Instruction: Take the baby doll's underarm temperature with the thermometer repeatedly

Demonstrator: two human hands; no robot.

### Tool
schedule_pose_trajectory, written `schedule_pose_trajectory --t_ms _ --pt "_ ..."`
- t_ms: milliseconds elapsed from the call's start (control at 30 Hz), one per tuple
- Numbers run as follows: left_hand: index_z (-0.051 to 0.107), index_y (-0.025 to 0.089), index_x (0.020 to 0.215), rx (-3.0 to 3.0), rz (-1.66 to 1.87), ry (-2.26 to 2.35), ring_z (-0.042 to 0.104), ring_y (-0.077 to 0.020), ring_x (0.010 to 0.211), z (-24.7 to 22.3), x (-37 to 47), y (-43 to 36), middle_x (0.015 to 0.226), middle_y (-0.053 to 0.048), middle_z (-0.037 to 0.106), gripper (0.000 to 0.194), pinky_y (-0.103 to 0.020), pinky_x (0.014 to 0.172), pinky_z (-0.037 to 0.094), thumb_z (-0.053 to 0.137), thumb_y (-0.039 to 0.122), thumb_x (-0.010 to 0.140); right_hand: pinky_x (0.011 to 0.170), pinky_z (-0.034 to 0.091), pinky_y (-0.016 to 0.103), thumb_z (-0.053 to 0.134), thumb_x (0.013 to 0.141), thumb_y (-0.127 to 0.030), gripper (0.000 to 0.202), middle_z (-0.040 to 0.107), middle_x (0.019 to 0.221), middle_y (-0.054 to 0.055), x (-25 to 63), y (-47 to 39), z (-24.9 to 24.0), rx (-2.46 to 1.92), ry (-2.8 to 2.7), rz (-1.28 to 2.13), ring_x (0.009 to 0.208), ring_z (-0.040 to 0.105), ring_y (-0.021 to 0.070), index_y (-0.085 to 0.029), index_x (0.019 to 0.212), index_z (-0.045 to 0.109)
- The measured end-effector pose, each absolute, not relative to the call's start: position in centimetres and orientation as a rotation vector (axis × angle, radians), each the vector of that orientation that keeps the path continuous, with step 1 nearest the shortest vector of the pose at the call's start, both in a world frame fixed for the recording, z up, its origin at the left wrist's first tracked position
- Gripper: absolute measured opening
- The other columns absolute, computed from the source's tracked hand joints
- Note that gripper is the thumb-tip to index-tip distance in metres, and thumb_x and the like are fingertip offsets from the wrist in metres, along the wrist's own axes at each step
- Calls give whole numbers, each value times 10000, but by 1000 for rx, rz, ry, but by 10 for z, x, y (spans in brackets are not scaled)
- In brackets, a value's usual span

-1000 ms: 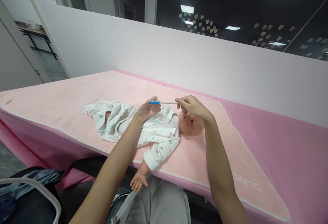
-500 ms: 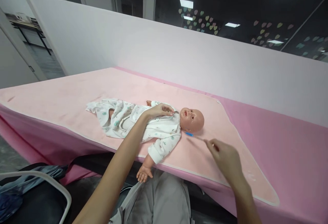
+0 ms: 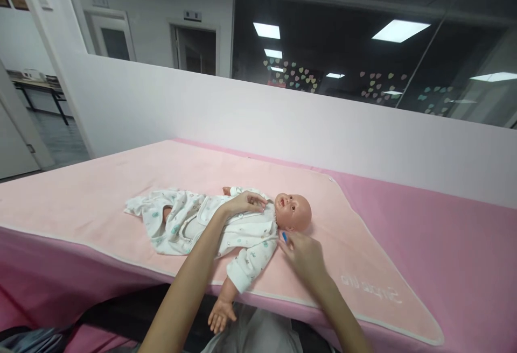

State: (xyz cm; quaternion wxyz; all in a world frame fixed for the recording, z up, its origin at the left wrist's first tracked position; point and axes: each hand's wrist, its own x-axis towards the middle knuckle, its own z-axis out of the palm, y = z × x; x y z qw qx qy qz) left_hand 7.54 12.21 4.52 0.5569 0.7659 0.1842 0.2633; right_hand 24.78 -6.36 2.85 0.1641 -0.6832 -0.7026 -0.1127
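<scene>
Right hand (image 3: pixel 304 256) pinches a blue-tipped stick (image 3: pixel 284 236) by the doll's (image 3: pixel 242 224) neck; left hand (image 3: pixel 246 202) lies flat, steadying its chest.

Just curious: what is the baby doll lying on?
The baby doll lies on a light pink mat spread over a darker pink table cover. The table itself is covered from view.

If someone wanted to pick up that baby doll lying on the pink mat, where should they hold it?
Probably around the clothed torso of the doll, from the near table edge. It lies on its back, head to the right, one arm dangling over the edge, so limbs make poor holds.
</scene>
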Motion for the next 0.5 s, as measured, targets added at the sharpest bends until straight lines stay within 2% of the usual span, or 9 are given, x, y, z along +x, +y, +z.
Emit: schedule_pose_trajectory --t_ms 67,133,300,500 --pt "704 148 945 1893 591 442 560 -141 720 47 75 120 878 -72 680 349 -248 651 420 756 258 618 573 407 248 481 862 -349 239 654 924 73 233 -41 32 -1723 -2100 -355 800 617 188 -200 1010 594" --pt "701 141 960 1922 576 448 557 -141 730 48 74 119 891 -70 678 350 -245 660 415 740 267 636 570 423 240 502 813 -243 333 613 1050 83 221 -19 28 -1549 -2194 -426 864 598 192 -207 1144 519" --pt "690 134 975 1861 598 489 565 -146 742 42 72 122 863 -64 680 364 -250 679 417 730 273 640 640 478 248 467 730 -146 305 632 951 75 216 12 -4 -1152 -2166 -488 858 591 186 -190 1014 569" --pt "707 134 874 1783 663 504 577 -152 741 37 68 122 767 -44 681 290 -264 709 422 751 265 618 665 503 248 360 726 -66 313 643 837 78 221 20 -24 -938 -1848 -464 788 609 161 -157 934 576"
